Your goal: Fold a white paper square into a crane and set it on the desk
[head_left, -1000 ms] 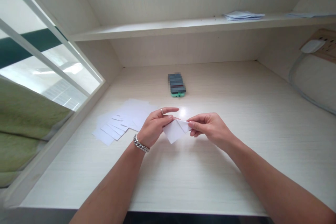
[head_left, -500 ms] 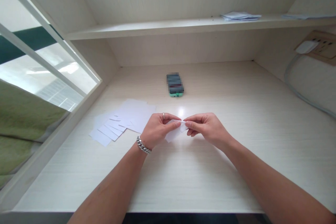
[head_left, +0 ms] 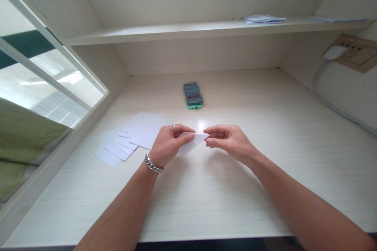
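Note:
A small sheet of white paper (head_left: 190, 146), folded to a pointed corner on its right, is held above the desk. My left hand (head_left: 169, 143), with a ring and a chain bracelet, pinches it between thumb and fingers along its upper edge. Close by the pointed corner is my right hand (head_left: 231, 139); its thumb and forefinger are apart, with the corner reaching into the gap. I see no firm grip there. Several loose white paper pieces (head_left: 123, 145) lie overlapping to the left of my left hand.
A phone-like object with a green edge (head_left: 193, 96), partly pixelated, lies farther back on the desk (head_left: 250, 204). Folded papers (head_left: 263, 19) rest on the shelf above. At right, a white plug with a grey cable (head_left: 335, 52) sits in a wall socket. A window frame borders the left.
My right thumb and forefinger have parted from their pinch on the paper's corner. The pointed corner now shows fully, while my left hand keeps its hold. The view has shifted slightly.

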`<state>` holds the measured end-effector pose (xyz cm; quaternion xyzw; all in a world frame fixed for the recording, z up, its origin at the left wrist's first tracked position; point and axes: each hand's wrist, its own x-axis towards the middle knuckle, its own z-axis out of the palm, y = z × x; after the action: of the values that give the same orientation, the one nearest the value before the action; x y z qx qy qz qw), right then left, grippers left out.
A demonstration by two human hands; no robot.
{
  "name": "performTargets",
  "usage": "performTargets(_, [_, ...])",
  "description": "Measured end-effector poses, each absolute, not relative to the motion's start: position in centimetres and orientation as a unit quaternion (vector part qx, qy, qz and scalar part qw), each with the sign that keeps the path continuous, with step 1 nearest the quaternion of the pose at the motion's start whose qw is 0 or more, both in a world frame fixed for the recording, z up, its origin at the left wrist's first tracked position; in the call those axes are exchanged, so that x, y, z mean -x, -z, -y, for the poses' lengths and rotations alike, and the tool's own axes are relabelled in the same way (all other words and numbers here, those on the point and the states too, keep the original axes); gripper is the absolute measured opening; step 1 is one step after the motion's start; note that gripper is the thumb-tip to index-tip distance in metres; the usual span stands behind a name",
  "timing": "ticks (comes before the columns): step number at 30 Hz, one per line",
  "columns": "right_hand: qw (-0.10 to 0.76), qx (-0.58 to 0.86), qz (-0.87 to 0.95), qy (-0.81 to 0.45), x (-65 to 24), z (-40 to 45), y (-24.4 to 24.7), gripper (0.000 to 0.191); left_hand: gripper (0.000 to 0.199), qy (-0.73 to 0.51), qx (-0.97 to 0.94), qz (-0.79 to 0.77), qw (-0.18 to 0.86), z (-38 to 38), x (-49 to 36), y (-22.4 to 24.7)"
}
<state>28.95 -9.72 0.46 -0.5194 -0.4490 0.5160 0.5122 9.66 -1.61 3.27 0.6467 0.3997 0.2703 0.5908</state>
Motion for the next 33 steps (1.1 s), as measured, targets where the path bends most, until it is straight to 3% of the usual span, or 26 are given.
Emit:
performTargets(9, [0.481, 0.537, 0.472, -0.508, -28.7, 9.6, -0.7, 0.025, 0.017, -0.263, -0.656, -0.398, 0.585, 1.7, -9.8, -3.3])
performTargets(20, [0.445, 0.51, 0.451, -0.582, -29.8, 9.8, -1.4, 0.028, 0.017, -0.267, -0.668, -0.394, 0.572, 1.7, -9.8, -3.1])
performTargets(26, [0.48, 0.53, 0.462, -0.524, -29.5, 9.7, -1.4, 0.035, 0.015, -0.262, -0.677, -0.407, 0.554, 2.0, -10.0, -3.4])
performTargets(33, [0.441, 0.557, 0.51, -0.484, -28.1, 9.7, -0.8, 0.029, 0.012, -0.229, -0.708, -0.392, 0.54, 2.8, -10.7, -3.2])
